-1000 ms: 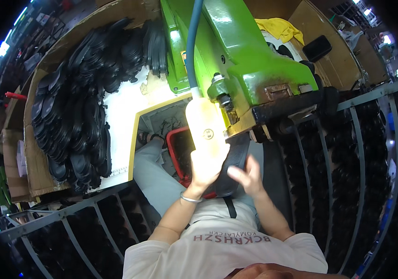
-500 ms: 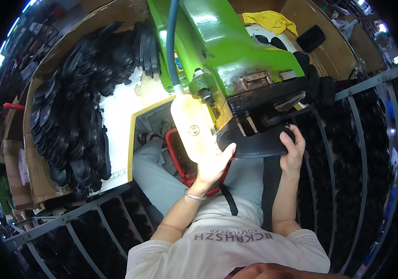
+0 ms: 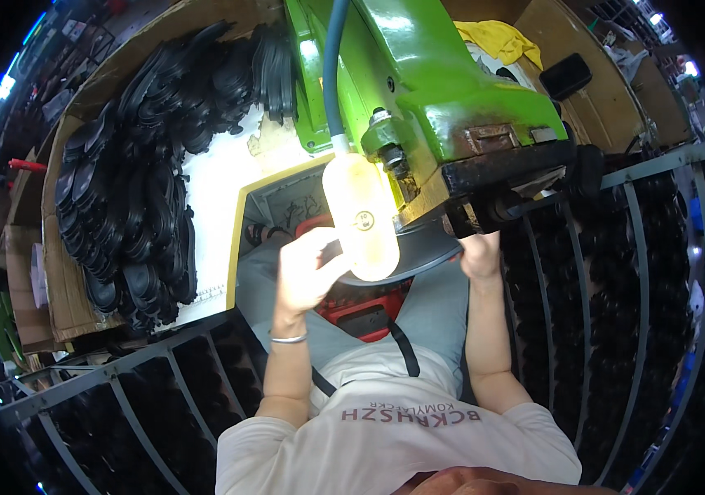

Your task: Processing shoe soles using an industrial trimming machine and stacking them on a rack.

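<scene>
Apparently, work on one black, curved, rubbery-looking sole (image 3: 425, 252) was underway, unfinished, beneath the glossy green metal machine (image 3: 460, 99) at twelve o'clock; how many remained among the heaped black soles (image 3: 126, 198) at ten was unclear. The left hand (image 3: 310, 268) stood at the sole's nine o'clock, the right hand (image 3: 481, 256) at three (fingertips obscured, so I couldn't tell their grip). It looked smoothly curved, greyish along its near edge.
</scene>
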`<move>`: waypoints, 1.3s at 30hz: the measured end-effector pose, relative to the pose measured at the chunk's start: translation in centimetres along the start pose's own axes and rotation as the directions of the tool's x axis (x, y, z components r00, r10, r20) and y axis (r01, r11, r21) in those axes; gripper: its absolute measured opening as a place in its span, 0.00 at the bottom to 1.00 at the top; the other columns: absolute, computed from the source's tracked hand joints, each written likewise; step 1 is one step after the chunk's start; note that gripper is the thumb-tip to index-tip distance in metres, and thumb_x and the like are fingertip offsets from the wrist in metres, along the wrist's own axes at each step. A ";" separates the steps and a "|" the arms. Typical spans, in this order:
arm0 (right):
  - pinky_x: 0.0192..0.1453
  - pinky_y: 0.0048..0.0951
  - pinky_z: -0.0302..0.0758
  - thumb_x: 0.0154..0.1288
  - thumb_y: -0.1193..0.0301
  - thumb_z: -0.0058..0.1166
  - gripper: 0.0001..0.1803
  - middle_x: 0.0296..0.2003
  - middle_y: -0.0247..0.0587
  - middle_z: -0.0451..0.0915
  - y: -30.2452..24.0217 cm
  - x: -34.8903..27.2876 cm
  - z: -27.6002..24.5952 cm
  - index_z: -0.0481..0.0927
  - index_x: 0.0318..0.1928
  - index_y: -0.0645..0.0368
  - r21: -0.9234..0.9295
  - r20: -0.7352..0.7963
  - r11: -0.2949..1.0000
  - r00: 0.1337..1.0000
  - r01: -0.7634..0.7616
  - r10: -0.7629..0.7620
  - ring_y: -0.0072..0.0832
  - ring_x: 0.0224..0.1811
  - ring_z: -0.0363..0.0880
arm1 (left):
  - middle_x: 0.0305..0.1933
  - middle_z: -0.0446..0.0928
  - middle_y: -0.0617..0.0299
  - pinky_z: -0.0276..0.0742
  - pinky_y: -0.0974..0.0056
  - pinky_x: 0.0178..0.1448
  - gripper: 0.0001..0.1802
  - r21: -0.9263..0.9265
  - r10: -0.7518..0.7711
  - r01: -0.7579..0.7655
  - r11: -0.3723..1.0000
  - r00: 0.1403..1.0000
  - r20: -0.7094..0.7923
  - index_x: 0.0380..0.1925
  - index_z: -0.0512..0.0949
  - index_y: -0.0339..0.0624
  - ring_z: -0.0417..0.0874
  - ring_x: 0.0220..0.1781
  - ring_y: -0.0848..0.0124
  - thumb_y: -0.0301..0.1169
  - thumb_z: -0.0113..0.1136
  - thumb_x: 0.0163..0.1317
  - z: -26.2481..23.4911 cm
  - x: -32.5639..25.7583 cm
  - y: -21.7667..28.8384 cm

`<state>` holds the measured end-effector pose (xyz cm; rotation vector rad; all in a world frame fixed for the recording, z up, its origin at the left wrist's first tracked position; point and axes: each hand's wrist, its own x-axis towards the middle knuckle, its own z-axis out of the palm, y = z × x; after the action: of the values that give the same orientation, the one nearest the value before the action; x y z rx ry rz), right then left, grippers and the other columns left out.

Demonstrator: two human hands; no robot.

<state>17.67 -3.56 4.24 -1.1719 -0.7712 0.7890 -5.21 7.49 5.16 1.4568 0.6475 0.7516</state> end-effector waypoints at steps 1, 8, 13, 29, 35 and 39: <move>0.57 0.23 0.65 0.58 0.76 0.55 0.20 0.45 0.37 0.75 -0.4 0.0 1.1 0.71 0.52 0.66 -0.119 0.047 0.991 0.998 0.056 -0.050 0.22 0.48 0.72 | 0.37 0.80 0.57 0.76 0.72 0.42 0.14 -0.122 0.023 -0.027 0.992 0.999 -0.033 0.40 0.77 0.28 0.79 0.35 0.76 0.17 0.63 0.51 -0.3 -0.1 0.6; 0.49 0.22 0.72 0.55 0.80 0.61 0.23 0.42 0.35 0.77 1.4 -1.1 3.9 0.70 0.52 0.67 -0.016 0.093 0.996 0.992 0.085 -0.083 0.20 0.43 0.75 | 0.30 0.78 0.60 0.76 0.72 0.39 0.11 -0.166 -0.109 0.095 0.982 0.991 -0.075 0.30 0.74 0.35 0.79 0.32 0.77 0.14 0.64 0.50 -2.5 -4.5 -3.4; 0.45 0.19 0.72 0.51 0.79 0.65 0.22 0.41 0.39 0.78 1.5 -1.1 3.7 0.71 0.47 0.66 -0.007 0.101 1.000 0.995 0.009 -0.008 0.18 0.40 0.75 | 0.32 0.80 0.63 0.76 0.72 0.39 0.16 -0.007 -0.115 0.117 0.993 0.982 0.149 0.40 0.77 0.32 0.80 0.32 0.78 0.23 0.68 0.51 1.5 -4.1 -3.7; 0.47 0.23 0.74 0.57 0.81 0.55 0.14 0.41 0.42 0.79 5.0 -13.5 -3.3 0.72 0.45 0.66 0.223 -0.159 0.934 0.934 -0.280 0.319 0.21 0.41 0.78 | 0.33 0.79 0.62 0.75 0.77 0.38 0.08 0.285 0.141 -0.108 0.953 0.985 -0.099 0.38 0.72 0.31 0.79 0.34 0.80 0.17 0.59 0.58 9.0 -0.5 -5.2; 0.38 0.16 0.70 0.61 0.75 0.55 0.10 0.34 0.34 0.74 1.6 -7.6 -6.5 0.71 0.41 0.64 0.030 -0.384 0.995 0.918 -0.099 0.103 0.14 0.34 0.72 | 0.34 0.78 0.59 0.80 0.73 0.38 0.09 -0.240 -0.133 0.120 0.963 0.991 -0.036 0.39 0.72 0.30 0.79 0.35 0.77 0.16 0.58 0.58 9.3 -0.2 -2.3; 0.16 0.13 0.66 0.61 0.72 0.56 0.10 0.28 0.33 0.76 -1.8 -3.3 -5.0 0.72 0.40 0.62 -0.023 -0.345 0.995 0.935 -0.096 0.082 0.14 0.21 0.73 | 0.35 0.78 0.58 0.83 0.71 0.37 0.11 -0.352 -0.178 0.153 0.923 0.983 -0.040 0.40 0.72 0.29 0.80 0.34 0.75 0.17 0.59 0.58 8.7 0.0 -1.6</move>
<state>20.47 -9.14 4.61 -1.3441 -0.4469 0.6203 1.66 2.06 3.76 1.0410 0.6466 0.7447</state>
